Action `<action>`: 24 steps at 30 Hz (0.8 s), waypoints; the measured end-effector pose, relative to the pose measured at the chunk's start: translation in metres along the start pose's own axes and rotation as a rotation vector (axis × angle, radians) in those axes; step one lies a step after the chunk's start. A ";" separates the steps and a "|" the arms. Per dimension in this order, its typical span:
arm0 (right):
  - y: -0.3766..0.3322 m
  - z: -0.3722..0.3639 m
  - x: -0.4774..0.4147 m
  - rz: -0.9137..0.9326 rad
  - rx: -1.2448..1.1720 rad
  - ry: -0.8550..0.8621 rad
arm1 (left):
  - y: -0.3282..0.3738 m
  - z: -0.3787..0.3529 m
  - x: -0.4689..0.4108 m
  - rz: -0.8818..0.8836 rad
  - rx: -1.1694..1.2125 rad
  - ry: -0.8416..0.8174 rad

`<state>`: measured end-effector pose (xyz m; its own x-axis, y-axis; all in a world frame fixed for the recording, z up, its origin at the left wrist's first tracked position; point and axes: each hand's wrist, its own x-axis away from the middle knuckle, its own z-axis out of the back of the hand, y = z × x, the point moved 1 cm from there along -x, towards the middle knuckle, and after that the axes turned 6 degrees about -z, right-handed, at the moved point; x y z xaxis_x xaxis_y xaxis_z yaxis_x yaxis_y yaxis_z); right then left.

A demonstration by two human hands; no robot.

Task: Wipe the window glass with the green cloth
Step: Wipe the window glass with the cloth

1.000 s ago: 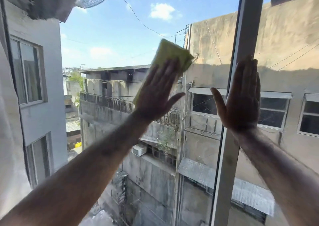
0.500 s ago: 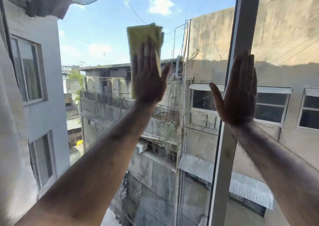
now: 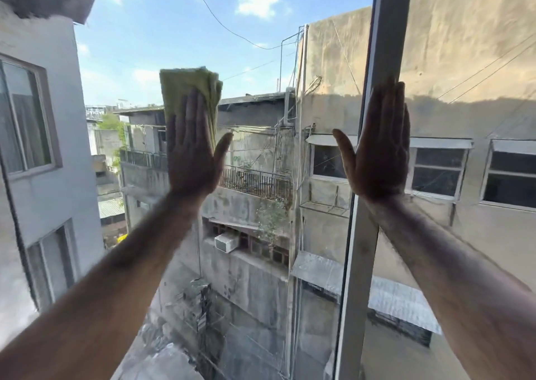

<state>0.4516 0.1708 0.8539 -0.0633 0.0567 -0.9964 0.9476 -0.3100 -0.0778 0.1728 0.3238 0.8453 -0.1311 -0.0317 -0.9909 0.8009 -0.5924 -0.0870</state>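
The folded green cloth (image 3: 185,89) is flat against the window glass (image 3: 255,75), left of centre at mid height. My left hand (image 3: 193,150) presses it to the pane with fingers straight and together, thumb out; the cloth's upper part sticks out above my fingertips. My right hand (image 3: 380,144) lies flat with the palm on the grey vertical window frame (image 3: 362,263) and the glass beside it, fingers up, holding nothing.
The frame bar runs from top to bottom right of centre and splits the window into two panes. Through the glass I see concrete buildings, a railed balcony (image 3: 255,181), an air conditioner unit (image 3: 226,242) and sky. A pale wall with windows (image 3: 34,153) fills the left.
My left hand has swept the cloth leftward across the glass and turned upright. My right hand has stayed on the frame.
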 end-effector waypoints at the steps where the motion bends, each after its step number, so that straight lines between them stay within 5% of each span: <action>1: 0.000 0.000 0.000 0.000 0.001 -0.001 | 0.010 0.002 -0.019 0.115 0.019 0.030; 4: -0.001 0.002 -0.001 0.000 0.003 -0.007 | 0.054 -0.006 -0.035 0.069 0.051 0.024; 7: -0.001 0.003 -0.001 0.011 0.017 0.007 | 0.093 -0.022 0.022 -0.511 0.063 -0.116; 9: -0.001 0.003 -0.001 0.013 0.034 0.006 | 0.080 -0.020 0.065 -0.717 0.058 -0.214; 12: -0.001 0.001 -0.002 0.005 0.027 0.001 | 0.023 -0.008 0.102 -0.651 0.017 -0.231; 17: 0.001 -0.004 0.000 0.006 0.032 0.023 | -0.007 0.009 0.026 0.014 0.031 -0.093; 19: 0.001 -0.004 -0.001 0.008 0.033 0.007 | 0.013 0.013 -0.032 0.122 0.087 -0.047; 21: 0.002 -0.003 -0.001 0.007 0.031 -0.005 | 0.042 0.007 -0.059 -0.037 0.066 -0.061; 24: 0.002 -0.002 0.000 0.015 0.017 0.016 | 0.086 -0.013 -0.029 -0.542 0.007 -0.107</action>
<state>0.4539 0.1722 0.8536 -0.0437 0.0671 -0.9968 0.9428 -0.3272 -0.0634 0.2529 0.2839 0.8652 -0.5827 0.1977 -0.7883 0.5982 -0.5522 -0.5807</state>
